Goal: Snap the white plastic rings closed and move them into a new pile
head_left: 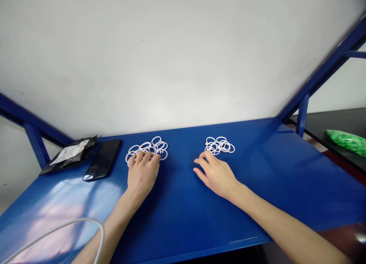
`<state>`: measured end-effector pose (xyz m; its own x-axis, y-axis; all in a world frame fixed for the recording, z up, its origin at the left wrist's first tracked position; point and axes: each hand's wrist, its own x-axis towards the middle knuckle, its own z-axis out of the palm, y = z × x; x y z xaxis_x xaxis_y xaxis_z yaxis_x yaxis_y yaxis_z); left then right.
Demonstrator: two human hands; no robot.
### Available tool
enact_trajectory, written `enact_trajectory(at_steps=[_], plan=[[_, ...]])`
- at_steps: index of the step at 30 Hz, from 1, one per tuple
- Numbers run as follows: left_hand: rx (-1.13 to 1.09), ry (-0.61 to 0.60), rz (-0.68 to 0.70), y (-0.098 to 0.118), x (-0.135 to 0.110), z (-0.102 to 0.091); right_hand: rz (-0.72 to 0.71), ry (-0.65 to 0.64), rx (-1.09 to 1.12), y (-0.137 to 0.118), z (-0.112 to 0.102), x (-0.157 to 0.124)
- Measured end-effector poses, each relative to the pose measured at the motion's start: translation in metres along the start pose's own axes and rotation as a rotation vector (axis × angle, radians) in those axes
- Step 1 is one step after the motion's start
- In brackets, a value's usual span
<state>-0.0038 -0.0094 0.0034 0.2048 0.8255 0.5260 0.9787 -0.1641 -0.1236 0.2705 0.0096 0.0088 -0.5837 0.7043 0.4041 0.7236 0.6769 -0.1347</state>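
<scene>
On the blue table lie two loose clusters of thin white rings, several of them showing a small knob. My left hand (143, 168) is palm down at the near side of the left cluster of rings (160, 145). Its fingers bend over the rings, slightly spread, and their tips are partly hidden. My right hand (215, 172) is at the near edge of the right cluster of rings (219, 145). Its thumb and fingers are apart, pointing left, and I see nothing held between them.
A black phone (103, 159) and a black plastic package (71, 153) with a white label lie left on the blue table (183, 210). A pale cable (71, 222) crosses my left forearm. Blue frame bars and a white wall stand behind. A green bag (347, 141) is far right.
</scene>
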Motion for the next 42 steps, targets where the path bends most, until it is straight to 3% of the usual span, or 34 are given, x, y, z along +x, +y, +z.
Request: enact_trajectory(at_steps=[4, 7, 10, 18, 25, 36, 42], plan=[[-0.229, 0.109, 0.111, 0.029, -0.002, -0.017, -0.128, 0.071, 0.099, -0.014, -0.003, -0.002], [-0.502, 0.085, 0.171, 0.054, -0.009, -0.028, -0.266, 0.157, 0.152, -0.022, -0.003, -0.004], [-0.673, 0.061, 0.160, 0.067, -0.014, -0.034, -0.351, 0.224, 0.181, -0.024, -0.004, -0.007], [-0.891, -0.069, 0.061, 0.053, -0.013, -0.041, -0.199, 0.296, 0.553, -0.024, -0.006, -0.009], [-1.120, -0.126, -0.001, 0.051, -0.012, -0.039, -0.070, 0.220, 0.686, -0.025, -0.004, -0.011], [-0.995, -0.031, -0.044, 0.061, -0.015, -0.036, -0.031, 0.096, 0.609, -0.025, -0.001, -0.009], [-1.001, 0.012, -0.012, 0.063, -0.014, -0.030, -0.050, 0.102, 0.559, -0.025, 0.001, -0.010]])
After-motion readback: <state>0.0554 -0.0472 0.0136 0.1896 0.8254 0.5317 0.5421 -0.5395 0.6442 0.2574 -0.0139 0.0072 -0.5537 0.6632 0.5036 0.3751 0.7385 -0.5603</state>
